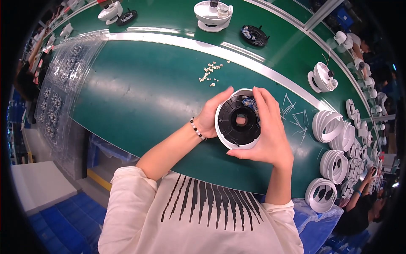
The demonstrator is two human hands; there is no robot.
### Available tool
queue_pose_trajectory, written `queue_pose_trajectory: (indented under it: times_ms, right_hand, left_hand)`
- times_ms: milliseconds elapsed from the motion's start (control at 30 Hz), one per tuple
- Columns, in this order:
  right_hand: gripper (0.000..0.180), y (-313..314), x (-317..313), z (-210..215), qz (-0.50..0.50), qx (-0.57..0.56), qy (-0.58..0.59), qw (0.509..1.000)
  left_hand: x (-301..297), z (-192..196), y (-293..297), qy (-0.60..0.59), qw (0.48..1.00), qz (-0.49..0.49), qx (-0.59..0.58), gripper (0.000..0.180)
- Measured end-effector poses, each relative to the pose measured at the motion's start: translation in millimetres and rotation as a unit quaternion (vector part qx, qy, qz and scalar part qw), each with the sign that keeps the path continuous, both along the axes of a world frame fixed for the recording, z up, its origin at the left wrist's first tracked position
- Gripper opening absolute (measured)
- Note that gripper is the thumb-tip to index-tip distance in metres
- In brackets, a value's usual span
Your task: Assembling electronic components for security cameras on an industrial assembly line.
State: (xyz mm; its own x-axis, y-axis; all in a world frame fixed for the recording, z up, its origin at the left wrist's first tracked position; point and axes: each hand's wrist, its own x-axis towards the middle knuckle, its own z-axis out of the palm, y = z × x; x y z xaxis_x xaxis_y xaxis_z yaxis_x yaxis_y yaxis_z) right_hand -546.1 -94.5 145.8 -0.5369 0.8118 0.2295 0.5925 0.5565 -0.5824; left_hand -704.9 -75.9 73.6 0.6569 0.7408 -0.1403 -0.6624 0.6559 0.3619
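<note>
Both of my hands hold a round white housing [246, 145] over the green worktable. A black plastic disc [230, 120] with a hole in its middle sits inside the rim, and a small blue circuit board [249, 101] shows near its far edge. My left hand [208, 116] is closed round the housing's left side, a beaded bracelet on the wrist. From the right, my right hand [272, 133] spans the housing, thumb at the near edge and fingers at the far edge. What lies beneath the housing is hidden.
Small pale connectors [207, 73] lie scattered beyond my hands. Thin white strips [300, 120] lie to the right, near stacked white rings [327, 126]. A conveyor [169, 17] behind carries white housings [213, 17] and black discs [255, 35]. Clear plastic trays [53, 99] stand at left. Other people work nearby.
</note>
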Motion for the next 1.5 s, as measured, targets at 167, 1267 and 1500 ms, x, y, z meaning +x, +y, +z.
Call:
queue_pose_trajectory:
  times_ms: [167,1267,1500]
  right_hand:
    - [0.113,0.4,0.5,-13.0,-0.002,0.018,0.01,1.0]
    - [0.016,156.8,28.5,-54.1,-0.194,0.131,-0.226,0.945]
    - [0.017,9.9,-35.0,-5.2,-0.022,0.095,-0.246,0.964]
  left_hand:
    - [-6.3,1.6,4.5,0.007,0.999,-0.028,-0.037,0.036]
    - [-77.5,5.3,31.9,-0.213,0.965,0.101,-0.117,0.032]
    - [-89.2,-12.4,27.9,-0.189,0.961,0.125,-0.16,0.033]
